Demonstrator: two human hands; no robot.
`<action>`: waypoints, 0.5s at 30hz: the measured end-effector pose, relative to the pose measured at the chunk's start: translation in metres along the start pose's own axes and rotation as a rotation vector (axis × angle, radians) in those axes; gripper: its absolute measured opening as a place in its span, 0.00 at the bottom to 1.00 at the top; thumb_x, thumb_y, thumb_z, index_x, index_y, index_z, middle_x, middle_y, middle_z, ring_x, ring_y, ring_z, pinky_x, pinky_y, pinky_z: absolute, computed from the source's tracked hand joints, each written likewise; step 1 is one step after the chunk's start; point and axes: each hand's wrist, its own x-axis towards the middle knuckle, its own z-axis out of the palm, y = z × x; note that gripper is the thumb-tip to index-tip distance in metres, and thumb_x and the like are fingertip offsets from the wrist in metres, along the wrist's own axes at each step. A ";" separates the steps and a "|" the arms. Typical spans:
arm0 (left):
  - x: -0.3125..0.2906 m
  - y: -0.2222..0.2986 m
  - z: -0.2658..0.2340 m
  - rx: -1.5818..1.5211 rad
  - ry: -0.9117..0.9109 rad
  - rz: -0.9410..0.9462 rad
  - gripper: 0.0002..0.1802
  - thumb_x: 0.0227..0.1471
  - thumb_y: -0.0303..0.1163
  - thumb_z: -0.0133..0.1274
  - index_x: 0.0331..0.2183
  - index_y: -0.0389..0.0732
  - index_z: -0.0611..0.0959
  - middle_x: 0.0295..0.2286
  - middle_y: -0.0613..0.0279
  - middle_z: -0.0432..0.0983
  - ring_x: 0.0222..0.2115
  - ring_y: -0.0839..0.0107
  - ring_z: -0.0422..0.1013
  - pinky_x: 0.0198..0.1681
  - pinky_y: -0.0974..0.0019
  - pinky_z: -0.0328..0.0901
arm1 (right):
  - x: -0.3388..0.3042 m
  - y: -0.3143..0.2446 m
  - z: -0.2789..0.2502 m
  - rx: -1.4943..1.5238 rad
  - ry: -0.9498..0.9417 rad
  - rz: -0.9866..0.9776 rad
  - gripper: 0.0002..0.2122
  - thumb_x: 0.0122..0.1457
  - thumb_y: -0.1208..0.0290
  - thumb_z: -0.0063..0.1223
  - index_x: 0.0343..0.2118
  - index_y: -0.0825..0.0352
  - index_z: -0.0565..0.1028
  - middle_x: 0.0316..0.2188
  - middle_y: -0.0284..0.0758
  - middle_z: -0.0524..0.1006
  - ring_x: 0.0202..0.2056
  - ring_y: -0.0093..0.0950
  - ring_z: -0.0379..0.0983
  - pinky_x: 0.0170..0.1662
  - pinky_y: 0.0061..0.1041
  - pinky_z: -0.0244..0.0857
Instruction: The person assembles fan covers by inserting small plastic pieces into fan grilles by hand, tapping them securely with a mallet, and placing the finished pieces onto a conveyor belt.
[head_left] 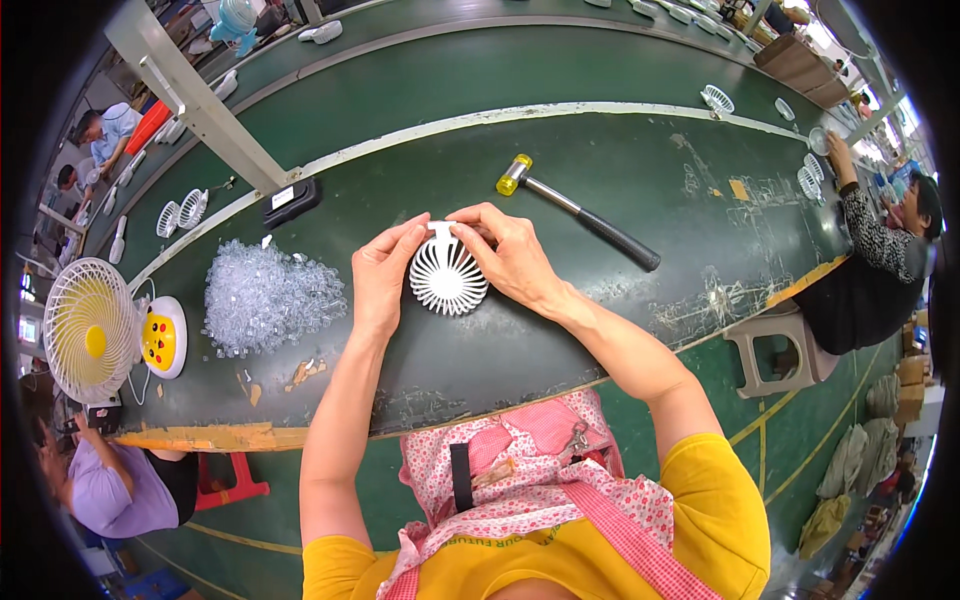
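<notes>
A round white slatted fan guard (448, 283) is in front of me at the middle of the bench, its short neck pointing away from me. My left hand (383, 262) grips the neck's left side with thumb and fingers together. From the right, my right hand (508, 250) pinches the same neck between thumb and fingers. My fingertips partly hide the neck, so any small part there cannot be made out. Left of my left hand lies a heap of small clear plastic pieces (268, 300). Beyond my right hand rests a mallet (575, 210) with yellow faces and a black grip.
A white desk fan (92, 318) with a yellow base stands at far left. A black case (292, 203) lies by a metal post (200, 95). Past the white rail (520, 114) runs a green conveyor (450, 70) with white fan parts. Co-workers sit at both sides.
</notes>
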 end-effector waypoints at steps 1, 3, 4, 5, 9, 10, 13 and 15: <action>-0.003 0.002 0.003 0.080 0.032 0.061 0.14 0.58 0.30 0.59 0.45 0.33 0.84 0.37 0.60 0.82 0.38 0.79 0.75 0.45 0.73 0.69 | 0.000 0.000 0.001 0.000 0.000 0.000 0.08 0.63 0.77 0.54 0.43 0.73 0.76 0.32 0.40 0.82 0.33 0.26 0.81 0.35 0.23 0.74; -0.002 -0.006 0.001 0.148 0.042 0.145 0.14 0.58 0.30 0.59 0.45 0.33 0.84 0.36 0.60 0.82 0.37 0.79 0.75 0.44 0.73 0.69 | -0.001 0.000 0.001 -0.037 0.034 -0.048 0.07 0.63 0.77 0.54 0.43 0.73 0.76 0.32 0.39 0.82 0.32 0.25 0.81 0.35 0.23 0.74; -0.002 -0.006 0.003 0.215 0.049 0.227 0.14 0.58 0.29 0.58 0.45 0.34 0.84 0.36 0.60 0.83 0.36 0.80 0.75 0.44 0.74 0.69 | -0.002 0.001 0.001 -0.039 0.036 -0.045 0.07 0.63 0.77 0.54 0.43 0.73 0.76 0.32 0.39 0.82 0.32 0.25 0.81 0.35 0.23 0.74; -0.003 -0.005 0.005 0.213 0.046 0.225 0.14 0.58 0.29 0.58 0.45 0.34 0.84 0.36 0.60 0.83 0.36 0.80 0.75 0.44 0.74 0.69 | -0.003 0.004 0.000 -0.020 0.040 -0.025 0.07 0.63 0.77 0.54 0.42 0.73 0.76 0.32 0.39 0.82 0.32 0.25 0.81 0.35 0.23 0.74; 0.004 -0.011 -0.009 -0.131 -0.013 -0.006 0.11 0.58 0.30 0.59 0.41 0.34 0.84 0.37 0.61 0.81 0.36 0.78 0.75 0.42 0.73 0.70 | 0.000 0.000 0.000 0.062 -0.025 -0.024 0.07 0.63 0.77 0.55 0.42 0.73 0.76 0.33 0.39 0.82 0.33 0.25 0.81 0.36 0.23 0.75; 0.005 -0.013 -0.009 -0.232 -0.020 -0.050 0.11 0.58 0.31 0.59 0.40 0.34 0.83 0.37 0.61 0.81 0.37 0.76 0.76 0.41 0.72 0.71 | -0.001 0.001 0.001 0.064 -0.026 -0.022 0.07 0.63 0.77 0.55 0.42 0.73 0.76 0.33 0.39 0.82 0.33 0.25 0.81 0.36 0.23 0.75; 0.004 -0.014 -0.008 -0.318 -0.013 -0.078 0.13 0.58 0.31 0.60 0.42 0.33 0.82 0.37 0.60 0.81 0.37 0.76 0.76 0.41 0.72 0.71 | -0.001 0.002 0.003 0.096 -0.018 -0.037 0.07 0.63 0.77 0.55 0.42 0.74 0.75 0.34 0.39 0.82 0.34 0.26 0.81 0.37 0.23 0.75; 0.003 -0.012 -0.005 -0.306 -0.010 -0.087 0.14 0.58 0.31 0.59 0.43 0.33 0.82 0.38 0.60 0.81 0.37 0.76 0.76 0.42 0.71 0.71 | -0.002 0.001 0.004 0.084 -0.014 -0.031 0.07 0.63 0.77 0.55 0.42 0.74 0.75 0.34 0.40 0.82 0.35 0.26 0.81 0.37 0.23 0.75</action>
